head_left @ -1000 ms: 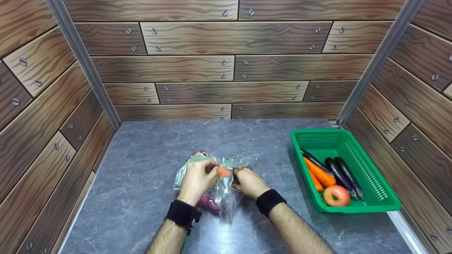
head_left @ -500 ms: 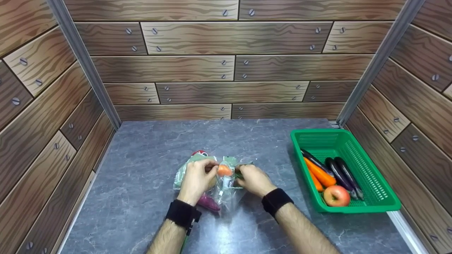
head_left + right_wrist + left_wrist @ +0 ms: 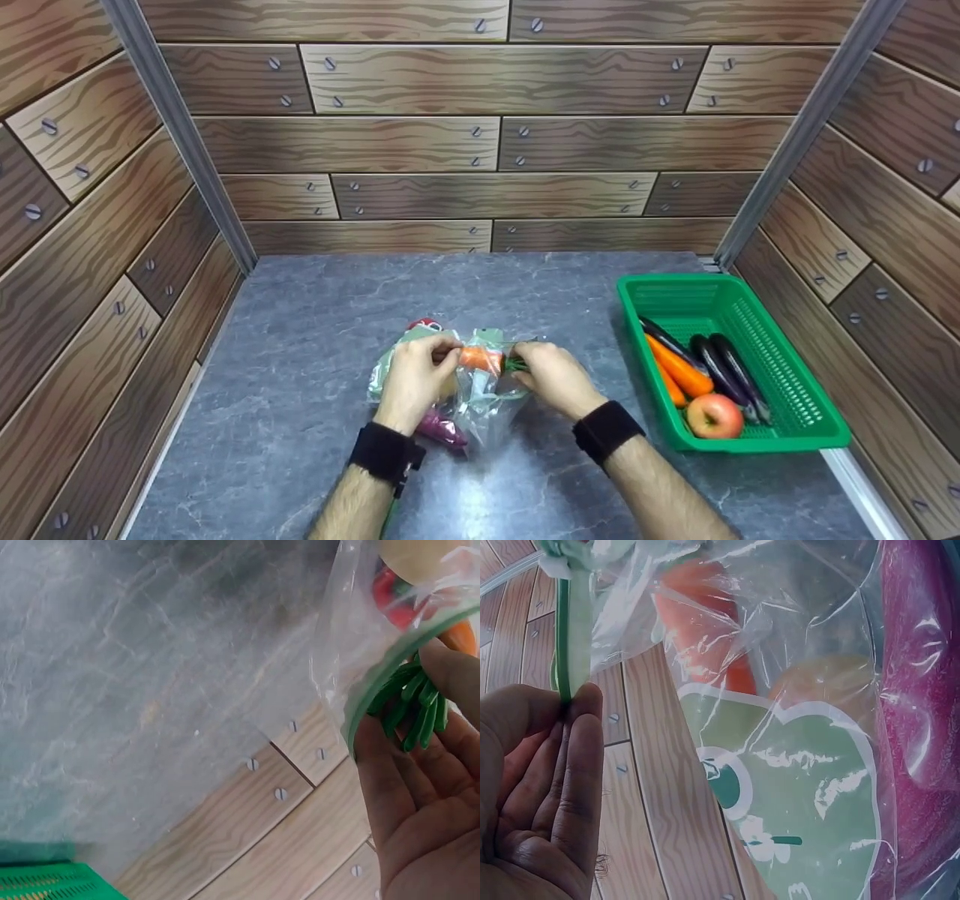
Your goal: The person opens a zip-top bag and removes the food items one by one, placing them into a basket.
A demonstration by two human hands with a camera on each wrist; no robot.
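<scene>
My left hand point(image 3: 412, 375) pinches the green-edged mouth of a clear zip bag point(image 3: 780, 795) with a green print, between thumb and fingers. An orange carrot point(image 3: 480, 358) lies sideways between my hands, its body partly in the bag. My right hand point(image 3: 553, 376) holds the carrot by its green top point(image 3: 412, 701), right at the bag's mouth. Through the plastic show a long purple vegetable point(image 3: 922, 727), a tan round item point(image 3: 825, 679) and something red point(image 3: 394, 600). My left hand hides part of the bag in the head view.
To the right stands a green plastic basket point(image 3: 806, 375). Inside it are several dark eggplants point(image 3: 739, 375), orange carrots point(image 3: 679, 367) and a red-yellow apple point(image 3: 715, 416). Wood-patterned walls point(image 3: 397, 142) enclose the grey marbled table point(image 3: 315, 300) at the back and sides.
My right hand has moved to the right, drawing the carrot with it, so more of its orange body and the green top show. My left hand stays almost in place.
</scene>
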